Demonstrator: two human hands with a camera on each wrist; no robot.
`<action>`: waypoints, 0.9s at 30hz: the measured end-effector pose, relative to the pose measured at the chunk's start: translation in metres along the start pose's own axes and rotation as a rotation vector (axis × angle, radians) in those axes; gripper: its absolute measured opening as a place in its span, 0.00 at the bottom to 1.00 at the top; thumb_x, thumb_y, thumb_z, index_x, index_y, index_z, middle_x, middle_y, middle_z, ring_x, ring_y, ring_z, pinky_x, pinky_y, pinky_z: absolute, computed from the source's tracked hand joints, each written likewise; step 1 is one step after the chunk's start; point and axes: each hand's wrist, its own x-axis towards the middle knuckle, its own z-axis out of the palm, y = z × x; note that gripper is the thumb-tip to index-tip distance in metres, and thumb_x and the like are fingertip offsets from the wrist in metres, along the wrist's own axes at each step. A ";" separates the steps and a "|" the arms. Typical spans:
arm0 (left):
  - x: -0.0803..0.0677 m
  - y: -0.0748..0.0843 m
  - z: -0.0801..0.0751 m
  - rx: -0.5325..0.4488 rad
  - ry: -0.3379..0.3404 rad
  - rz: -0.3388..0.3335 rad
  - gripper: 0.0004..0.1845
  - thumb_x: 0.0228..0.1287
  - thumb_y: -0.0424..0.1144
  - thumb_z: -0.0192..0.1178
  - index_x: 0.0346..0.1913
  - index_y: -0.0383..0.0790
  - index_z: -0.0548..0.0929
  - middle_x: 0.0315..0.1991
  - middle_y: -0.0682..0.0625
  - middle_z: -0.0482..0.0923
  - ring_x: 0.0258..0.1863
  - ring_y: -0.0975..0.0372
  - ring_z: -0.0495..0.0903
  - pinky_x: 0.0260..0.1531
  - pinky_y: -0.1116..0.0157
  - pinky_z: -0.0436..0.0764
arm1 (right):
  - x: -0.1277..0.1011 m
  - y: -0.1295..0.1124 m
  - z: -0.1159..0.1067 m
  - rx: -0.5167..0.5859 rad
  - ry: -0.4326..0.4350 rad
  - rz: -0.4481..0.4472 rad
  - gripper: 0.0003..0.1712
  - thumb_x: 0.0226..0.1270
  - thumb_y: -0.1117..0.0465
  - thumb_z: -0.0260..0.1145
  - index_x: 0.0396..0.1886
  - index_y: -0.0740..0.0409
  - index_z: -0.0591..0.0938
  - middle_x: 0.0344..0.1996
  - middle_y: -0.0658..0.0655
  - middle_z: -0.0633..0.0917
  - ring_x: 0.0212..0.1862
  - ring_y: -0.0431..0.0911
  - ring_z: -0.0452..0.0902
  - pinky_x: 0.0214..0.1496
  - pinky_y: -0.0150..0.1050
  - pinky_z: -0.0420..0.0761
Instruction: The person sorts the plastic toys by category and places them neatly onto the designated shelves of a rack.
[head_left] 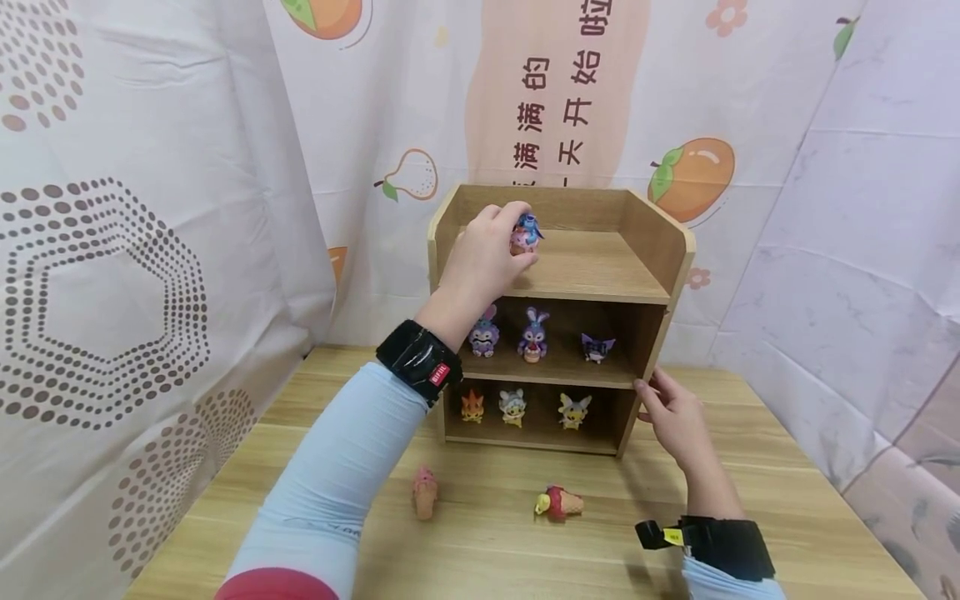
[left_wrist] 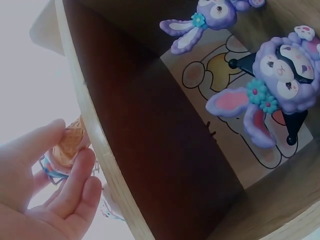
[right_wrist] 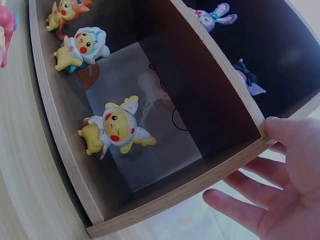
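A small wooden shelf unit (head_left: 652, 250) stands on the table (head_left: 787, 517). My left hand (head_left: 487, 254) is raised to the top shelf and pinches a blue figure on an ice-cream cone (head_left: 525, 233); the cone (left_wrist: 70, 142) shows between my fingers in the left wrist view. My right hand (head_left: 671, 412) rests with straight fingers against the unit's right side wall (right_wrist: 240, 150), low down. The middle shelf holds two purple bunny figures (head_left: 483, 332) (head_left: 533, 333) and a dark purple figure (head_left: 597, 347). Three yellow and orange figures (head_left: 513, 407) stand on the bottom shelf.
Two cone toys lie on the table in front of the shelf unit: a pink one (head_left: 424, 492) and a red one with a yellow head (head_left: 558, 502). Patterned cloth (head_left: 112, 250) hangs behind and on both sides.
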 end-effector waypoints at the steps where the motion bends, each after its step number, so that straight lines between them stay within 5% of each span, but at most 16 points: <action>1: 0.000 0.000 0.000 0.008 -0.005 0.001 0.31 0.64 0.46 0.72 0.69 0.49 0.74 0.58 0.46 0.77 0.50 0.55 0.81 0.49 0.58 0.80 | 0.000 0.000 0.000 -0.002 0.000 0.000 0.32 0.82 0.54 0.55 0.78 0.63 0.63 0.62 0.75 0.76 0.59 0.64 0.77 0.41 0.44 0.86; 13: 0.005 -0.001 0.009 0.179 -0.078 -0.013 0.30 0.69 0.48 0.67 0.70 0.47 0.71 0.59 0.45 0.77 0.49 0.53 0.82 0.52 0.55 0.80 | -0.001 -0.001 -0.001 -0.006 -0.008 0.018 0.33 0.82 0.52 0.55 0.78 0.63 0.63 0.62 0.75 0.76 0.60 0.65 0.77 0.39 0.36 0.86; 27: 0.006 -0.003 0.004 0.336 -0.058 0.060 0.28 0.66 0.52 0.68 0.67 0.48 0.77 0.53 0.47 0.79 0.41 0.54 0.83 0.38 0.56 0.83 | 0.000 -0.002 -0.001 -0.023 -0.002 0.007 0.32 0.82 0.53 0.55 0.78 0.63 0.64 0.62 0.75 0.76 0.59 0.63 0.77 0.38 0.33 0.85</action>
